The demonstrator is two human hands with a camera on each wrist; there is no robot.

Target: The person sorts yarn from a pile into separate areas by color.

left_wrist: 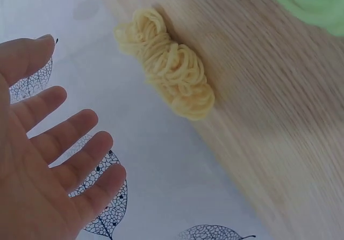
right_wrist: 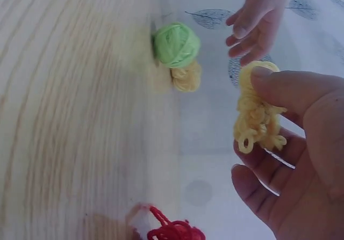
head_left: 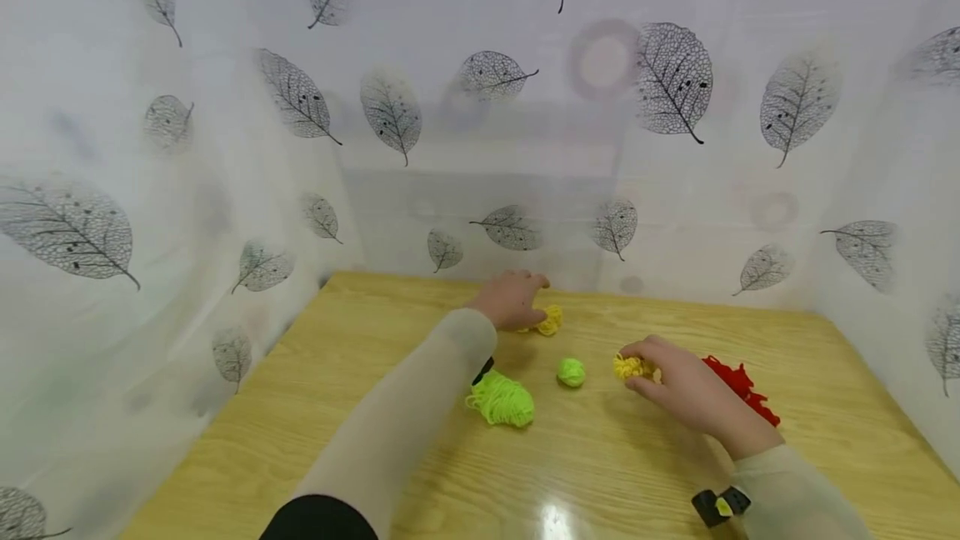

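Toward the back of the table, my left hand (head_left: 512, 300) reaches out with fingers spread and holds nothing. Beside it lies a small yellow yarn bundle (head_left: 551, 321), seen whole in the left wrist view as a looped, twisted yarn bundle (left_wrist: 172, 68). My right hand (head_left: 682, 386) pinches another yellow yarn bundle (head_left: 630, 367) between thumb and fingers; loose loops hang from this yarn bundle (right_wrist: 258, 111) in the right wrist view. A small neon green yarn ball (head_left: 572, 372) sits between the hands.
A larger neon green skein of yarn (head_left: 504, 401) lies by the left forearm. Red yarn (head_left: 742, 390) is on the table beyond the right hand, partly hidden by it. White leaf-printed sheeting (head_left: 480, 132) hangs along the back and sides of the wooden table (head_left: 600, 473).
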